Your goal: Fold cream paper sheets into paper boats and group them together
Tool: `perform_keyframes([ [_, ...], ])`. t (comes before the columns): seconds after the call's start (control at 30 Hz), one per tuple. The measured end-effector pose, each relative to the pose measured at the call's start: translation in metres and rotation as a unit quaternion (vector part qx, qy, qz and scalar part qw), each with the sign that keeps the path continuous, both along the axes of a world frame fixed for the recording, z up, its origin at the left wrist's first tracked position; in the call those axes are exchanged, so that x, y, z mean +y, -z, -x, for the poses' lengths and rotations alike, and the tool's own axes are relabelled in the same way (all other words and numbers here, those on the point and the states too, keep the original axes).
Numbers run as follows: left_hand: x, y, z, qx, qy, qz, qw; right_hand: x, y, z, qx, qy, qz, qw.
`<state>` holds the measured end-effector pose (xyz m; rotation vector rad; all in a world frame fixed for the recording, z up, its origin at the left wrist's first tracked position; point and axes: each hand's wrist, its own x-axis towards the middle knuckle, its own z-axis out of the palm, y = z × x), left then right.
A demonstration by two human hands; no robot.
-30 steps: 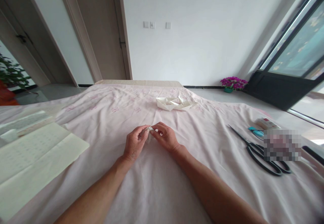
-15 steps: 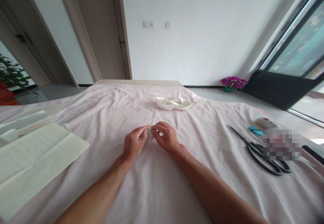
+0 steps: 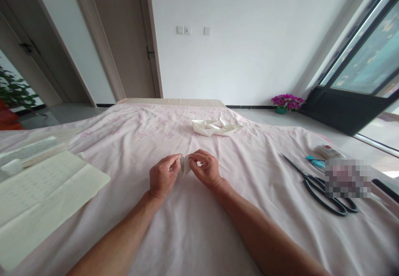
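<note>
Between my two hands is a small folded piece of white paper (image 3: 184, 166), its lower part hanging just above the cloth. My left hand (image 3: 164, 173) pinches one side of it between thumb and forefinger. On the opposite side, my right hand (image 3: 205, 168) grips the paper the same way, with its other fingers curled. The fingers hide much of the paper's shape. Beyond the hands, folded white paper boats (image 3: 215, 127) rest on the cloth, touching or very close together.
Pale pink floral cloth (image 3: 187, 234) covers the table in wrinkles. Sheets of paper (image 3: 52, 197) lie at left, beside a clear plastic-looking case (image 3: 34, 151). Black-handled scissors (image 3: 324, 193) lie at right, near a blue item (image 3: 315, 161), a wrapped pack (image 3: 330, 151) and a blurred patch.
My hands have drawn slightly apart, the left shifting a little leftward. More of the white paper shows between the fingertips. Everything else stays put.
</note>
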<state>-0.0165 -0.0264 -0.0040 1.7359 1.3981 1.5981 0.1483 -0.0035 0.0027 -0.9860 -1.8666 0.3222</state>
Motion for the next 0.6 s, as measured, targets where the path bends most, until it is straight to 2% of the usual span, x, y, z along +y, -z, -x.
perform_keyframes([
  [0.13,0.001,0.0,0.001,0.014,-0.043,0.012,0.999,0.004,0.002,0.0,0.059,0.005,0.015,0.998],
  [0.23,0.001,-0.002,0.001,0.004,-0.048,0.022,0.999,0.006,0.003,-0.001,0.106,0.001,0.023,0.994],
  [0.43,0.0,-0.009,0.001,-0.084,-0.024,0.008,0.996,0.01,0.001,-0.004,0.173,-0.005,0.029,0.984],
  [0.6,0.006,-0.005,0.001,-0.196,-0.024,0.007,0.98,0.012,-0.001,-0.005,0.216,0.025,0.035,0.976],
])
